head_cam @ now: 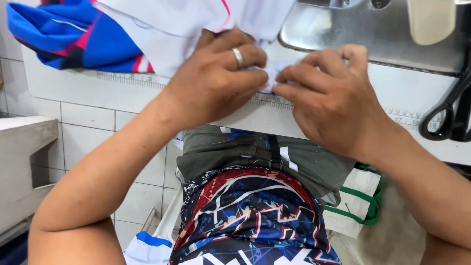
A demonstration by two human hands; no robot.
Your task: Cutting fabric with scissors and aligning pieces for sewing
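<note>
While both hands pinch white fabric (267,73) | left hand (216,81) | right hand (328,103) | green-trimmed bag (355,201) contents hidden

Black-handled scissors (449,115) lie at the right edge of a white worktable (73,88) marked with a printed ruler (127,78). A sewing machine's shiny metal bed (353,34) sits above. Below, a white bag with green straps (360,198) rests near the tiled floor (137,162).

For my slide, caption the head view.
Both hands, left and right, pinch white fabric on a sewing table.
</note>
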